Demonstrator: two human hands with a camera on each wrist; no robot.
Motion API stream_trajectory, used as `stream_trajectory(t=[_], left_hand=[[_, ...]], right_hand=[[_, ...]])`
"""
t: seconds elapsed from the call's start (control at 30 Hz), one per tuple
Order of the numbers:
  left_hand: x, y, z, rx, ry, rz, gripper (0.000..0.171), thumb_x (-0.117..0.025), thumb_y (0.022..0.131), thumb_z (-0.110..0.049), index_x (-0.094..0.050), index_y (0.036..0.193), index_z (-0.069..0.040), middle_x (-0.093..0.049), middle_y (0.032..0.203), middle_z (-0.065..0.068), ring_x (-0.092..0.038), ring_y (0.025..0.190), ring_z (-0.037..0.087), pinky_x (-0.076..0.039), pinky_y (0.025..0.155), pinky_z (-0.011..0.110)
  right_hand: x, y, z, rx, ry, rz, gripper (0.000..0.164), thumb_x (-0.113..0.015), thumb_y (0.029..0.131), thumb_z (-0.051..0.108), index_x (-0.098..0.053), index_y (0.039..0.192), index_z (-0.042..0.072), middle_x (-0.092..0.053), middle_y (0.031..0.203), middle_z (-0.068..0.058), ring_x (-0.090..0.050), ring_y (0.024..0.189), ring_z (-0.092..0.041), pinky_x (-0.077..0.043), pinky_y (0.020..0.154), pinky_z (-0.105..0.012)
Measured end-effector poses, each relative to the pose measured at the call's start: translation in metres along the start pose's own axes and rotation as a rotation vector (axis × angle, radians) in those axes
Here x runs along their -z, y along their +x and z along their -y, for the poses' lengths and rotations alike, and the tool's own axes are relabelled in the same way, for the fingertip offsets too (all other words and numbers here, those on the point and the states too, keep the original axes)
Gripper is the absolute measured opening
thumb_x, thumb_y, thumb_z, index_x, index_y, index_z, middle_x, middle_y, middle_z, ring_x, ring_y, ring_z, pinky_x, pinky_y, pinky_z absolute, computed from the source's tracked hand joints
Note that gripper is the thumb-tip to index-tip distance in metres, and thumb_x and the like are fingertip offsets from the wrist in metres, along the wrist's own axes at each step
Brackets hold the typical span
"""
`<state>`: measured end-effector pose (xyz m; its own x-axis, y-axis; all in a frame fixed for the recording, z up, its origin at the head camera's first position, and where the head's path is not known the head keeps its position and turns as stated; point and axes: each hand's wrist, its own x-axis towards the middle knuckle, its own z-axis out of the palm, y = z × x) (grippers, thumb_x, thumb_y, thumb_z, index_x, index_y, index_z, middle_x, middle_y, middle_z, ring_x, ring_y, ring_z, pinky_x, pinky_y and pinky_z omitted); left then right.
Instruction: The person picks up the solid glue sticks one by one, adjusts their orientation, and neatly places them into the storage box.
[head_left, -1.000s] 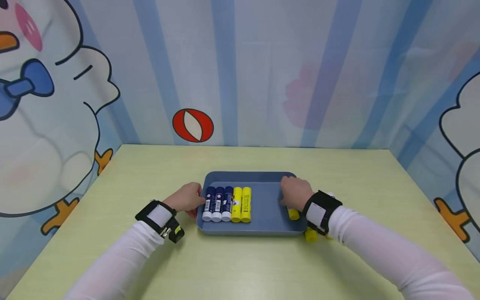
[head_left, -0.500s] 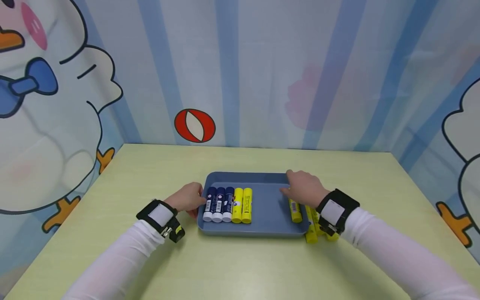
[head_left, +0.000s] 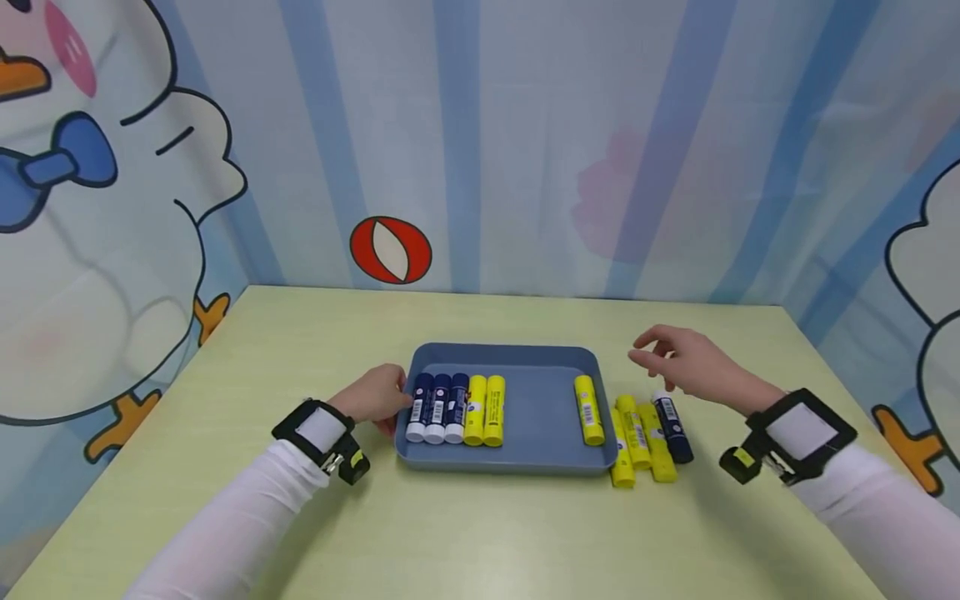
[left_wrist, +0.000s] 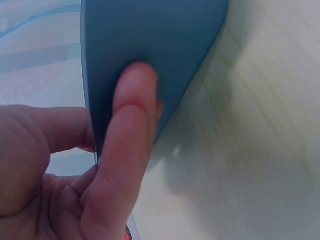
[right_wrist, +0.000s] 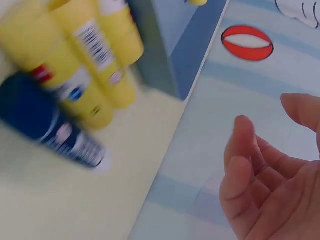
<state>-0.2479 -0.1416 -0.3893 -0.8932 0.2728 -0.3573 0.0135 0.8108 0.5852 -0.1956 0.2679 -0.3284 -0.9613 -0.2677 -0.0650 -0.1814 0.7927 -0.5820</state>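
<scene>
1. Your left hand (head_left: 372, 393) pinches the left rim of the blue-grey, round-cornered plastic tray (head_left: 536, 408), one finger against its outer wall. This hold seems suited to steadying the tray; press lightly, without tipping it.
2. Inside, at the left, three dark-blue cylindrical plastic tubes with white ends (head_left: 437, 408) lie side by side, followed by two bright-yellow cylindrical plastic tubes (head_left: 492, 410).
3. A lone bright-yellow tube (head_left: 589, 410) lies near the right wall, well apart from that row and slightly slanted. For a neat row, pinch it mid-length and straighten it.
4. Your right hand (head_left: 686, 362) hovers above the pale wooden desk (head_left: 480, 533), its thumb and fingers parted and loosely bent, with nothing in its hold.
5. On the desk, right of the tray, lie three more yellow tubes (head_left: 634, 432) and a single dark-blue tube (head_left: 672, 427). These are bunched closely, so grasp one from above to spare its neighbours.
6. The single dark-blue tube's white end faces away from you, unlike those inside; turn it if matching direction matters.
</scene>
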Motion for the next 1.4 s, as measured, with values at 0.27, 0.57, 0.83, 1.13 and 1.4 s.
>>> stream_trajectory(t=[0.27,0.57,0.83,1.13,1.4], left_hand=[[0.002,0.001,0.005,0.032,0.003,-0.005,0.011,-0.057,0.095,-0.008,-0.051,0.096,0.002,-0.062,0.077,0.014,-0.064,0.053,0.020,-0.054,0.049,0.029],[0.004,-0.009,0.015,0.062,-0.004,-0.015,0.012,-0.057,0.095,-0.008,-0.051,0.096,0.002,-0.061,0.080,0.013,-0.064,0.054,0.020,-0.054,0.049,0.029],[-0.002,-0.004,0.010,0.023,-0.013,-0.016,0.010,-0.057,0.095,-0.007,-0.051,0.094,0.002,-0.061,0.076,0.013,-0.064,0.053,0.020,-0.054,0.048,0.029],[-0.003,0.002,0.001,0.015,-0.008,-0.015,0.010,-0.057,0.095,-0.007,-0.051,0.093,0.001,-0.061,0.075,0.013,-0.063,0.052,0.020,-0.053,0.048,0.028],[-0.002,0.001,0.002,0.000,-0.010,-0.004,0.010,-0.057,0.095,-0.006,-0.050,0.092,0.001,-0.062,0.073,0.014,-0.063,0.049,0.019,-0.053,0.046,0.028]], right_hand=[[0.004,-0.017,-0.042,-0.101,-0.039,-0.004,0.058,-0.053,0.100,0.036,-0.041,0.133,-0.011,-0.059,0.108,-0.025,-0.061,0.074,-0.023,-0.050,0.055,-0.035],[-0.030,-0.008,-0.058,-0.217,-0.027,0.096,0.057,-0.060,0.097,0.033,-0.043,0.129,-0.011,-0.060,0.091,-0.014,-0.055,0.065,-0.022,-0.047,0.054,-0.034],[-0.038,-0.013,-0.068,-0.257,-0.061,0.144,0.048,-0.058,0.097,0.031,-0.049,0.119,-0.011,-0.054,0.069,-0.007,-0.050,0.058,-0.019,-0.047,0.051,-0.032],[-0.027,-0.018,-0.084,-0.321,-0.065,0.126,0.042,-0.063,0.094,0.028,-0.049,0.108,-0.009,-0.055,0.087,-0.013,-0.054,0.066,-0.020,-0.053,0.055,-0.034],[-0.017,-0.021,-0.103,-0.346,-0.073,0.124,0.043,-0.063,0.093,0.028,-0.050,0.103,-0.012,-0.057,0.083,-0.012,-0.053,0.064,-0.019,-0.052,0.054,-0.033]])
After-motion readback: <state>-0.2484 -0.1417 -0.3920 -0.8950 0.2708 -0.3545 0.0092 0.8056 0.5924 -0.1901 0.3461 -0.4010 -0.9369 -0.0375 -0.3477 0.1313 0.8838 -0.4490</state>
